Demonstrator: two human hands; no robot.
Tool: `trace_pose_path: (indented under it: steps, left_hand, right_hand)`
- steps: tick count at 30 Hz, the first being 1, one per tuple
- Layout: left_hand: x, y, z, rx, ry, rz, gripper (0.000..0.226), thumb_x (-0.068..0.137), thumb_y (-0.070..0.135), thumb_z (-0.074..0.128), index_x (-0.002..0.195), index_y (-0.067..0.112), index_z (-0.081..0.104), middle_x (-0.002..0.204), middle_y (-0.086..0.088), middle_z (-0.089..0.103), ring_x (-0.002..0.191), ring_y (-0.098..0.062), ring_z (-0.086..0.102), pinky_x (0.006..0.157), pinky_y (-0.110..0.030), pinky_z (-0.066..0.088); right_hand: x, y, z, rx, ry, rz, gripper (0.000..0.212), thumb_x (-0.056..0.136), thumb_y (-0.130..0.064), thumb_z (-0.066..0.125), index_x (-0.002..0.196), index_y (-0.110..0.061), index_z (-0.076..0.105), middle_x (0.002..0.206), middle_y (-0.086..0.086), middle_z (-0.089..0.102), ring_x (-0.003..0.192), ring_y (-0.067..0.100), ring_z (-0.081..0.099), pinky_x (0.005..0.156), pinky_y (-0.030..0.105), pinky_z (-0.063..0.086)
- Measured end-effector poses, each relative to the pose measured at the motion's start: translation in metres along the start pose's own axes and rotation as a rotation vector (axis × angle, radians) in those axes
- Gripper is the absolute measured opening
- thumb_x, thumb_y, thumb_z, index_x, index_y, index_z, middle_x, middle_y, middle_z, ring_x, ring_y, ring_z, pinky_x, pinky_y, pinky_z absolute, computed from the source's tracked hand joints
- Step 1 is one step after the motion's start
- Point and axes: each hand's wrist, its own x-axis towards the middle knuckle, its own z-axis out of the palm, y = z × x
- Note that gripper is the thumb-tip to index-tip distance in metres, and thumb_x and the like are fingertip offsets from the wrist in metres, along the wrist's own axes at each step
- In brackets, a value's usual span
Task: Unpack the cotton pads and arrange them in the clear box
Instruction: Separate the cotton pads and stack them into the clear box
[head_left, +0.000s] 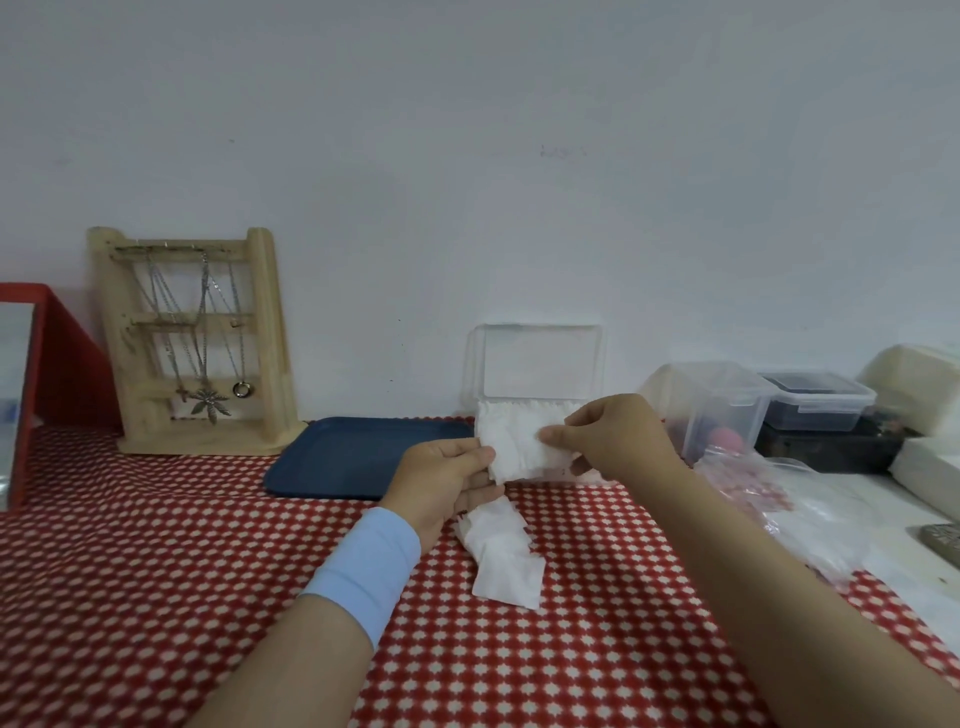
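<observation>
Soft, even, rather dim light fills the scene with no clear source; the wall (467, 130) behind the fingers (480, 457) reads flat grey-white. Shadows are faint, with only a pale one at the foot of the jewellery stand (192, 343) far left of the fingers. The cotton pads (519, 447) between the fingers are close to washed out, their texture barely showing. The lid of the clear box (540, 358) just beyond the fingers carries a weak sheen, no hard glare. Detail is soft and smeared throughout. Wide-angle distortion stretches the forearms below the fingers and bends the chequered table (156, 545) at both sides.
</observation>
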Motion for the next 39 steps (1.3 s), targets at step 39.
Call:
trace_pose_path:
  steps: [39]
  left_hand:
    - [-0.050,-0.002,-0.037,-0.007,0.171,0.005,0.004,0.100,0.019,0.063,0.101,0.015,0.065,0.107,-0.014,0.076,0.093,-0.025,0.077,0.069,-0.033,0.063]
  right_hand:
    - [-0.041,-0.020,0.036,-0.598,-0.731,-0.305,0.048,0.079,-0.021,0.084,0.123,-0.031,0.068,0.097,-0.017,0.053,0.098,0.012,0.057,0.093,0.029,0.051]
